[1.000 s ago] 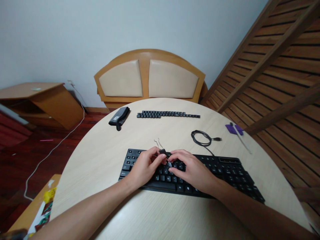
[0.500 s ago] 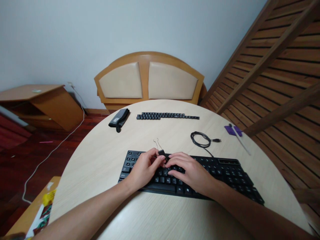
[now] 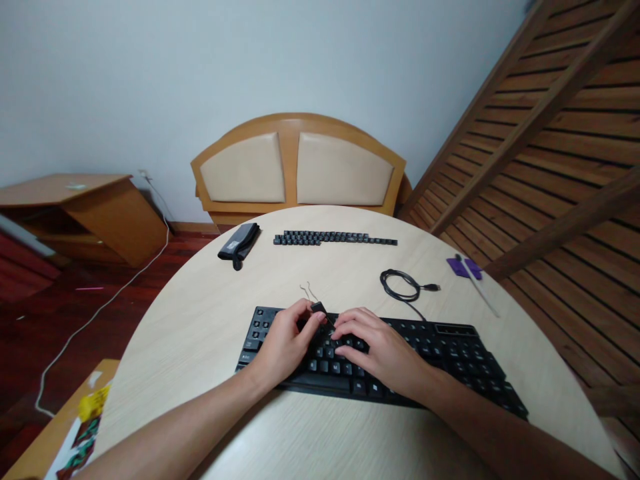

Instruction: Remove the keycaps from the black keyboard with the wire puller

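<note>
A black keyboard (image 3: 320,383) lies across the table, with bare key sockets (image 3: 260,325) at its upper left. My left hand (image 3: 289,337) is closed over its left half, pinching a keycap puller (image 3: 317,307) with a black handle. Two thin wire prongs stick out of the puller's far end, and its near end points down at the keys. Beside it, my right hand (image 3: 375,340) rests over the middle keys, thumb apart from the bent fingers. The index fingertip is close to the puller's lower end; whether they touch I cannot tell.
Loose black keycaps (image 3: 335,237) lie in rows at the table's far side. A folded dark pouch (image 3: 240,241) is at the back left. The keyboard's coiled cable (image 3: 400,285) lies behind it. A purple item and a white stick (image 3: 483,293) sit near the right edge.
The puller in my left hand has tilted, its wire prongs leaning slightly further left. My right hand stays over nearly the same keys. The whole view has shifted slightly.
</note>
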A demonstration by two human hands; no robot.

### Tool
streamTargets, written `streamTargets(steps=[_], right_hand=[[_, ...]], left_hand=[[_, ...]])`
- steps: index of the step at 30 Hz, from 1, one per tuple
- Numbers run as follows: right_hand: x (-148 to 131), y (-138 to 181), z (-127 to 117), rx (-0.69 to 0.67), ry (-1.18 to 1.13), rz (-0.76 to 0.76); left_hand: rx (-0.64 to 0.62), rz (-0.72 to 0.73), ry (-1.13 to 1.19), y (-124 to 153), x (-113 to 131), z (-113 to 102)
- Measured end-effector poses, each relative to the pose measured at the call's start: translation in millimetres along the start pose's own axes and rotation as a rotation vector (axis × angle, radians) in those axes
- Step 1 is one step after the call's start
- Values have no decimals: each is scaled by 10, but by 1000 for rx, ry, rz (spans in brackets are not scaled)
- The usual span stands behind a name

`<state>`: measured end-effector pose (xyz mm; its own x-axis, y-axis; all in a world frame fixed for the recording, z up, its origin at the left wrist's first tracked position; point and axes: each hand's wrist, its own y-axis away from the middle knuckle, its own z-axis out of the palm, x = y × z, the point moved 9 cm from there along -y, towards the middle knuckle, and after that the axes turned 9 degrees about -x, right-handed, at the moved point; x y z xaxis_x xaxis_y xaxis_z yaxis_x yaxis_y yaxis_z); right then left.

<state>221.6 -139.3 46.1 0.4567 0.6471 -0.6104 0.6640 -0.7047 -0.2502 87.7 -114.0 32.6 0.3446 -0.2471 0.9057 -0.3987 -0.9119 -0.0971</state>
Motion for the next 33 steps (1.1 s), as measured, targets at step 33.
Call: streamTargets(steps=[33], right_hand=[[11,-25,0,-24,-60,34]], left_hand=[[-19,-30,-38,-23,-28,19]])
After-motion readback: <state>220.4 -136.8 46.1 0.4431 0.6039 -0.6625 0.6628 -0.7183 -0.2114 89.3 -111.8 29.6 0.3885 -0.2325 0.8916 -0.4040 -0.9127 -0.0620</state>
